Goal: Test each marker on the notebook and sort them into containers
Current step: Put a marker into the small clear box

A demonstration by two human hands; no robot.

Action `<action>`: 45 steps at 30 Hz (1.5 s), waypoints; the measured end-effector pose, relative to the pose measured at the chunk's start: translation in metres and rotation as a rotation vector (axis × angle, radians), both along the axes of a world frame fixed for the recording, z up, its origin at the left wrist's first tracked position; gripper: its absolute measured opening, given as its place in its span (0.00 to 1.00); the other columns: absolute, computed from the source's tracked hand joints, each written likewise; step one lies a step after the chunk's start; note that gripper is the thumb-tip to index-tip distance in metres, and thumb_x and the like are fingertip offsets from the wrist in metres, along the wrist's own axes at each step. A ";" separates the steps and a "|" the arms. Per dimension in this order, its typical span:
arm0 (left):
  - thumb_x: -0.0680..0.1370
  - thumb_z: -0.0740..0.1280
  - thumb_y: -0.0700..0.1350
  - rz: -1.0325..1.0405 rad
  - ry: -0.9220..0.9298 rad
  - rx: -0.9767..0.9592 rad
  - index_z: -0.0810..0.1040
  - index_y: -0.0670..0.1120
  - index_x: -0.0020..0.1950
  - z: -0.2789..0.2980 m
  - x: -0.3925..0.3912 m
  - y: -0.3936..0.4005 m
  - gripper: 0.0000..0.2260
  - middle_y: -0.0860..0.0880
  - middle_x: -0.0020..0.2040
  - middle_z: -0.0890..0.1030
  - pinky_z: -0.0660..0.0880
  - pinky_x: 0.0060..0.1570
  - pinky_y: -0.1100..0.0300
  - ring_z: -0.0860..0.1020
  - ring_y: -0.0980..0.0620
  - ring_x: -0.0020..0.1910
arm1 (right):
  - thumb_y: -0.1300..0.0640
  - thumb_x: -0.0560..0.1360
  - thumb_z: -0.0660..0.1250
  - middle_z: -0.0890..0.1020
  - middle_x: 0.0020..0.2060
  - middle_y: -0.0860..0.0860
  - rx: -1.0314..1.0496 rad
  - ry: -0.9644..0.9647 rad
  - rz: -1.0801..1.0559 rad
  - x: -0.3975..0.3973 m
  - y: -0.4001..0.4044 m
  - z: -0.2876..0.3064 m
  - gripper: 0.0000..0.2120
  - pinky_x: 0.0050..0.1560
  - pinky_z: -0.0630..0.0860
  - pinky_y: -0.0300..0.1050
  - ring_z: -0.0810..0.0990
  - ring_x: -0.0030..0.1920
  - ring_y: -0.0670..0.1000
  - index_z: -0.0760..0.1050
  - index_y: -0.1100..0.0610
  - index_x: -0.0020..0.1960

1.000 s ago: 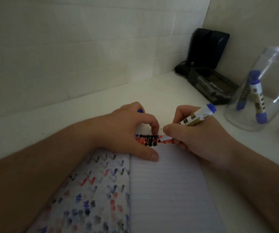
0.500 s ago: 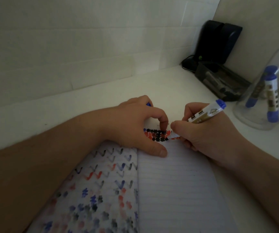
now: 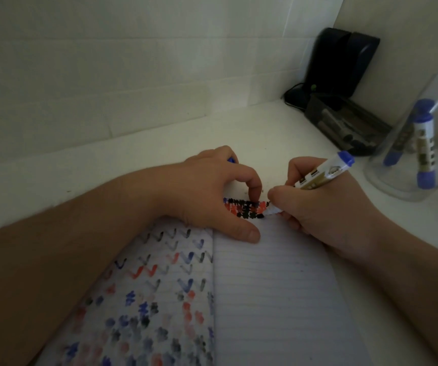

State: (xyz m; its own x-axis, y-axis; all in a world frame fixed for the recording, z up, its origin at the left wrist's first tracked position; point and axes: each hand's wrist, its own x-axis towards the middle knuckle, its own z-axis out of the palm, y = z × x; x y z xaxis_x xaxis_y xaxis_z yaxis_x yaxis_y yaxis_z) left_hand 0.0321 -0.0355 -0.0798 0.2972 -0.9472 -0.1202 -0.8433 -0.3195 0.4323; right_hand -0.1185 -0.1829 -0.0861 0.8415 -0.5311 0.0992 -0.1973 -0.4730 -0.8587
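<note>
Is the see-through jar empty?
No. The jar holds two markers with blue caps, visible through its clear wall.

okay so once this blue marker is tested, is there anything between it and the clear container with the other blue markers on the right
Nothing visible blocks it. The blue marker is in the right hand, and only bare white desk lies between it and the clear container. The dark tray sits farther back, off that line.

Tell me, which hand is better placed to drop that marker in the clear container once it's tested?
Probably the right hand: it already holds the blue marker, and the clear container stands on its side. The left hand pins the notebook.
</note>
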 end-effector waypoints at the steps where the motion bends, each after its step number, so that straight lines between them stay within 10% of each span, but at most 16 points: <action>1: 0.61 0.73 0.74 0.000 0.000 0.000 0.72 0.70 0.55 0.000 0.000 0.000 0.26 0.59 0.56 0.66 0.73 0.59 0.53 0.68 0.59 0.58 | 0.62 0.69 0.74 0.76 0.35 0.70 0.007 -0.007 -0.007 0.000 0.000 0.000 0.15 0.33 0.70 0.51 0.73 0.31 0.56 0.67 0.65 0.36; 23: 0.61 0.74 0.74 0.009 0.010 -0.001 0.70 0.71 0.57 0.001 -0.001 0.001 0.28 0.60 0.56 0.66 0.73 0.59 0.53 0.68 0.58 0.58 | 0.61 0.68 0.75 0.74 0.34 0.70 0.040 -0.031 0.043 0.000 -0.005 -0.004 0.17 0.33 0.69 0.50 0.71 0.30 0.55 0.66 0.64 0.35; 30: 0.82 0.64 0.41 0.195 0.217 -0.376 0.58 0.56 0.63 -0.008 0.011 0.001 0.18 0.59 0.56 0.78 0.72 0.45 0.63 0.76 0.60 0.43 | 0.62 0.77 0.70 0.68 0.26 0.53 0.585 -0.274 0.114 -0.001 -0.020 0.007 0.14 0.21 0.58 0.36 0.61 0.22 0.49 0.70 0.55 0.37; 45: 0.74 0.77 0.43 0.222 0.257 -0.608 0.80 0.59 0.53 -0.013 0.012 -0.006 0.14 0.59 0.53 0.85 0.78 0.58 0.64 0.82 0.64 0.54 | 0.54 0.72 0.61 0.81 0.37 0.57 0.855 -0.277 0.211 0.001 -0.027 0.007 0.15 0.31 0.71 0.40 0.75 0.34 0.51 0.84 0.58 0.49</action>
State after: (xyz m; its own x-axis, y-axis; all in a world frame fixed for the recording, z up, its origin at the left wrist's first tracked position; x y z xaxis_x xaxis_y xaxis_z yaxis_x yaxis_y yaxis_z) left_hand 0.0442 -0.0411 -0.0927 0.5245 -0.7891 0.3196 -0.6331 -0.1105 0.7661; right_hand -0.1177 -0.2095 -0.0787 0.9339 -0.3549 -0.0446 0.0851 0.3414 -0.9360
